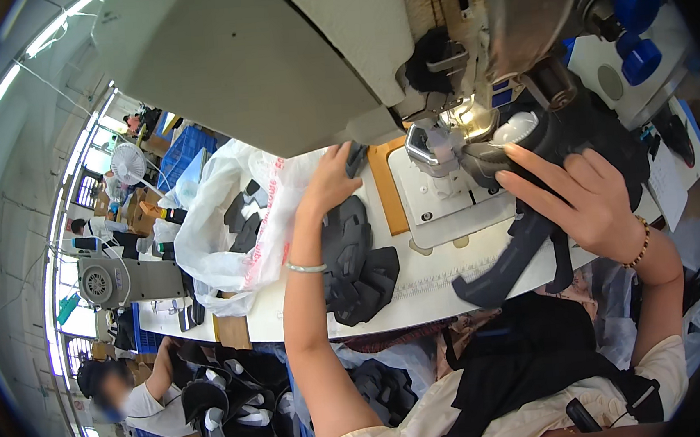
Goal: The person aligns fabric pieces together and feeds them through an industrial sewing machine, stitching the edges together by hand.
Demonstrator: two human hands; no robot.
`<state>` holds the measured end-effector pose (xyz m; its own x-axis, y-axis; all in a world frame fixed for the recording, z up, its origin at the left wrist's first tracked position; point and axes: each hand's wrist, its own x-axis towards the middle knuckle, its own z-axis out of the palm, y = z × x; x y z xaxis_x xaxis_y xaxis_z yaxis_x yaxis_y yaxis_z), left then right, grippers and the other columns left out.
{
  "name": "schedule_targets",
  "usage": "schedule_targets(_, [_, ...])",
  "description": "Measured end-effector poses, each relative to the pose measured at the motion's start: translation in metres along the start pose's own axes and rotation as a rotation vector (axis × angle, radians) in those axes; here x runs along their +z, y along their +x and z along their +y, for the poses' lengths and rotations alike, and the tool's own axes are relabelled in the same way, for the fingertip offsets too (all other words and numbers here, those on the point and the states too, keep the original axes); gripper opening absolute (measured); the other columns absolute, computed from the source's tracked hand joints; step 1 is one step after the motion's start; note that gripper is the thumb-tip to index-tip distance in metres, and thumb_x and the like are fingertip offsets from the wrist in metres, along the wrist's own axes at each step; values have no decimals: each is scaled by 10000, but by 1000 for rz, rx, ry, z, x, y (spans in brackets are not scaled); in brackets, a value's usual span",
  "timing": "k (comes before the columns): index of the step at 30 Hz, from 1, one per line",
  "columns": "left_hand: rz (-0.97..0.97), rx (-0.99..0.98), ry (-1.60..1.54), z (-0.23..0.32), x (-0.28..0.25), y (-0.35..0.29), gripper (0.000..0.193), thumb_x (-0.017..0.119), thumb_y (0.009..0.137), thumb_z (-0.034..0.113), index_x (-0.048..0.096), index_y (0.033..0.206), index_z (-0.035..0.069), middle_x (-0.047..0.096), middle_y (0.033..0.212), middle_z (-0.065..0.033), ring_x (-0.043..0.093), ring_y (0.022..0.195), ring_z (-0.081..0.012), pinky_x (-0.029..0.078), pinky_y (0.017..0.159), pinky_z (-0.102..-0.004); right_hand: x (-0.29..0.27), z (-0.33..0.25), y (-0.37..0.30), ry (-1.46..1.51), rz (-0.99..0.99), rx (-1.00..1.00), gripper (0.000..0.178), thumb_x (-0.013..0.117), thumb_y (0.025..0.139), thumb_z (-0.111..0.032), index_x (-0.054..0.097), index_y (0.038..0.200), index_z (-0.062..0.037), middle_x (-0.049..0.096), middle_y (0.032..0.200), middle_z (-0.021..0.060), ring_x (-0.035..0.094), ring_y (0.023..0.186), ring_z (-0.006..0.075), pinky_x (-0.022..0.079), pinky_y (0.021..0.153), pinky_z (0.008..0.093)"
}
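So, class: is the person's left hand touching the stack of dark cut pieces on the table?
Touching. The head view shows the left hand resting on the top of the dark stack.

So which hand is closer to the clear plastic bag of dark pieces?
Left. The left hand sits right beside the plastic bag, while the right hand is far across by the sewing machine's needle area.

Both forearms bare. Left hand (332, 179): thin silver bangle (305, 267) at wrist. Right hand (580, 199): beaded bracelet (639, 249), gold/brown beads. Short cream sleeves w/ dark trim; black apron-like front (534, 360) over cream top.
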<state>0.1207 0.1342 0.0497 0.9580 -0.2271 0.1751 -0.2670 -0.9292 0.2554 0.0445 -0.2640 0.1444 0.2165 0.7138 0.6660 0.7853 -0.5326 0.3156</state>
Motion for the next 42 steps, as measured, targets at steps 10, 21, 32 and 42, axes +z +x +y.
schedule_targets(10, [447, -303, 55, 24, -9, -7, 342, 524, 881, 82, 547, 1210, -8, 626, 822, -257, 619, 712, -382, 478, 657, -450, 28, 6, 10, -25, 45, -41, 404, 600, 711, -65, 653, 1112, -72, 630, 1090, 21, 497, 736, 118, 409, 637, 239])
schedule_targets(21, [726, 543, 466, 214, -37, -81, 314, 621, 792, 101, 676, 1094, 36, 694, 1042, -108, 612, 820, -198, 475, 634, -245, 35, -2, 11, 20, 73, 60, 444, 588, 727, -139, 631, 1168, -120, 602, 1084, -6, 469, 725, 145, 407, 619, 265])
schedule_targets(32, [278, 655, 47, 175, -33, -54, 648, 708, 691, 252, 524, 1306, 155, 453, 1387, -182, 410, 1310, -336, 262, 1089, -502, 40, 9, 8, 37, 12, 70, 451, 589, 732, -168, 638, 1179, -207, 569, 1101, -51, 437, 704, 124, 384, 584, 234])
schedule_targets(42, [347, 649, 383, 161, -36, -39, 597, 580, 795, 130, 462, 1373, 223, 485, 1384, -53, 463, 1277, -204, 375, 1055, -376, 41, 18, 1, 77, 61, 78, 443, 617, 736, -154, 647, 1162, -273, 566, 1066, -78, 434, 681, 118, 399, 560, 222])
